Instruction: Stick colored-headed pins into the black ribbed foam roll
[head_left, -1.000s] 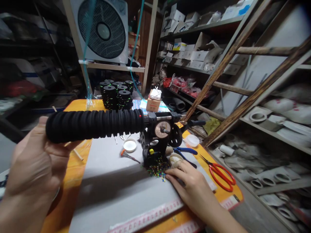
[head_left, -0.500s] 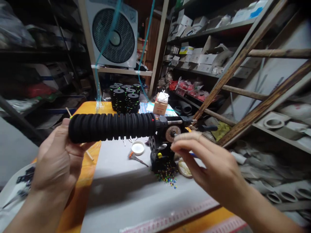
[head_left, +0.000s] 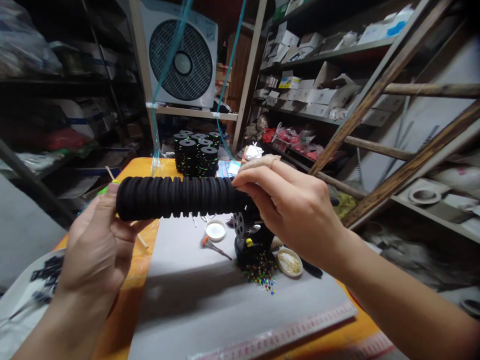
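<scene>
A long row of black foam discs (head_left: pixel 174 197) runs level across the middle, pressed side by side into a roll. My left hand (head_left: pixel 99 240) is closed on its left end, with the thumb at the end face and the fingers underneath. Over the right end lies my right hand (head_left: pixel 288 205), thumb and fingertips pinched at the last discs. Whatever sits between those fingertips is hidden. Below the right hand, a black device with a holed metal wheel (head_left: pixel 240 225) stands partly covered. Colourful ball-headed pins (head_left: pixel 262 272) lie piled at its foot.
Beside the pins is a round dish (head_left: pixel 289 262) of small pale bits. A white lid (head_left: pixel 215 230) and an orange-tipped brush (head_left: pixel 215 246) lie on the grey board (head_left: pixel 187 310). Stacked black spools (head_left: pixel 197 152) stand behind. A wooden ladder (head_left: pixel 375 105) leans right; a box fan (head_left: pixel 182 60) is at the back.
My right hand has moved up and left from the device's round knob to the right end of the disc roll. My left hand keeps its hold. The view has shifted slightly.
</scene>
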